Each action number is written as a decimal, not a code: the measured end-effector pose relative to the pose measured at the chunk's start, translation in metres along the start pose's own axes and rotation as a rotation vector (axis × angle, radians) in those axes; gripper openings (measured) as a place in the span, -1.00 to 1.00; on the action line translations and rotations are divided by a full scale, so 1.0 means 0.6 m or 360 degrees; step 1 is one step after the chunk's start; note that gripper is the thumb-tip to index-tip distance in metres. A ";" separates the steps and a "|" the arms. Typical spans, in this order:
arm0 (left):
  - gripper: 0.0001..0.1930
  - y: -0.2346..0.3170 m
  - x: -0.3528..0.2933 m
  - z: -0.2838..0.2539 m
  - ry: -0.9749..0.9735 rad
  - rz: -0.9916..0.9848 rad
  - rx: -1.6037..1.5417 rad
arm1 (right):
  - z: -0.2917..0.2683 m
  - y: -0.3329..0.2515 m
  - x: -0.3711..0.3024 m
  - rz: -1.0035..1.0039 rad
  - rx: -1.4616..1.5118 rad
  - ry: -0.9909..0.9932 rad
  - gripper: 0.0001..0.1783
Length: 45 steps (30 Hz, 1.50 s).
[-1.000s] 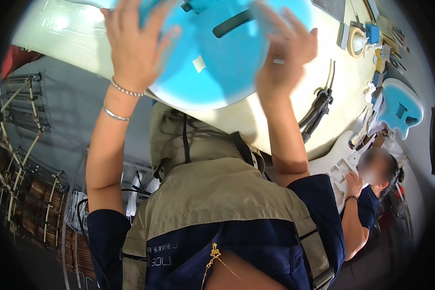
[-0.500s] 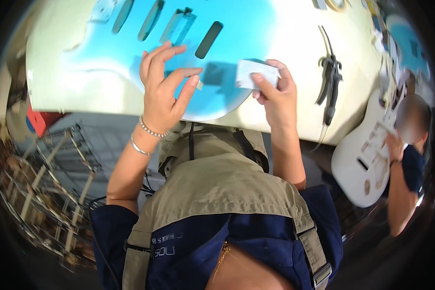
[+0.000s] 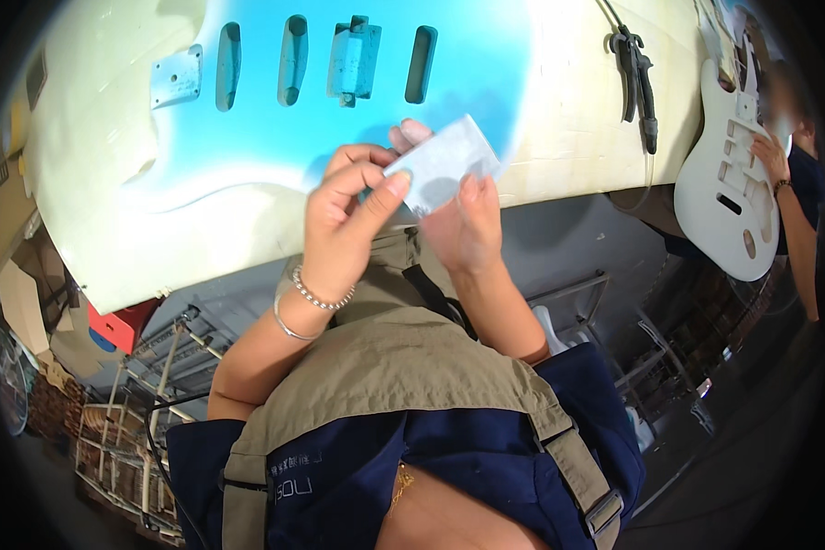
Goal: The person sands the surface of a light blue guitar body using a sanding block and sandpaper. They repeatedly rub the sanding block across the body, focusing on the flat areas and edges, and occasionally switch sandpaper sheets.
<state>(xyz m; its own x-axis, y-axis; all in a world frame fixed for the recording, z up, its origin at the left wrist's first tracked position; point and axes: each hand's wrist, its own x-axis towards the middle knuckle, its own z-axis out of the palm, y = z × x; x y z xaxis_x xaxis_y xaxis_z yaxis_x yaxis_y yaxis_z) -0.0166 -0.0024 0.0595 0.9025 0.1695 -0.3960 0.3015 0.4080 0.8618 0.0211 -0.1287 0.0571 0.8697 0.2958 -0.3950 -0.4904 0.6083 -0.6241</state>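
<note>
My left hand (image 3: 346,203) is closed, its thumb and forefinger pinching the near-left corner of a thin, pale rectangular sheet (image 3: 442,163). At the opposite side, my right hand (image 3: 467,218) grips the same sheet between thumb and fingers. Part of the right fingers is hidden behind it. Both hands are above the near edge of a blue guitar body (image 3: 275,137) that fades to white at its rim. Slots and a rectangular cavity (image 3: 356,62) are cut into its face.
A cream-covered table (image 3: 577,147) carries the guitar body. To the right lies a black air blow gun (image 3: 634,78) with a hose. Beyond it, another person holds a white guitar body (image 3: 738,174). A red bin (image 3: 124,323) and wire racks (image 3: 151,440) stand below left.
My hands have come together; the left now pinches the sheet the right was holding. A small pale piece at my left fingertips no longer shows. The view has shifted.
</note>
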 end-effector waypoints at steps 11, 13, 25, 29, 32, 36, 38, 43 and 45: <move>-0.81 0.027 0.057 -0.103 0.0027 0.1151 0.2056 | -0.071 -0.025 0.021 -0.1070 -0.2379 0.0166 -0.58; -0.80 0.021 0.078 -0.117 0.0103 0.1200 0.2112 | -0.075 -0.008 0.029 -0.1311 -0.2739 0.0126 -0.52; -0.72 -0.005 0.102 -0.112 0.0219 0.1271 0.2212 | -0.047 0.034 0.032 -0.1155 -0.3070 0.0177 -0.49; -0.68 -0.003 0.109 -0.117 0.0153 0.1230 0.2194 | -0.038 0.035 0.035 -0.1131 -0.3138 0.0237 -0.44; -0.67 -0.007 0.108 -0.114 0.0154 0.1190 0.2240 | -0.050 0.040 0.016 -0.1163 -0.3165 0.0272 -0.42; -0.67 -0.002 0.109 -0.112 0.0136 0.1153 0.2298 | -0.039 0.034 0.047 -0.1212 -0.3152 0.0278 -0.45; -0.67 -0.004 0.106 -0.112 0.0158 0.1138 0.2306 | -0.044 0.035 0.026 -0.1137 -0.3177 0.0254 -0.45; -0.66 -0.003 0.108 -0.113 0.0153 0.1158 0.2293 | -0.039 0.024 0.032 -0.1156 -0.3149 0.0222 -0.44; -0.66 -0.002 0.109 -0.111 0.0155 0.1160 0.2304 | -0.040 0.024 0.049 -0.1198 -0.3111 0.0224 -0.43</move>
<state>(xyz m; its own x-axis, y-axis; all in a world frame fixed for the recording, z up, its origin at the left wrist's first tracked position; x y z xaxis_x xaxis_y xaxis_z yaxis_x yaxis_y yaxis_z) 0.0216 0.0683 0.0114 0.9709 0.0145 0.2390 -0.0859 -0.9107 0.4040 0.0382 -0.1286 0.0203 0.9182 0.3185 0.2354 0.3850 -0.8575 -0.3413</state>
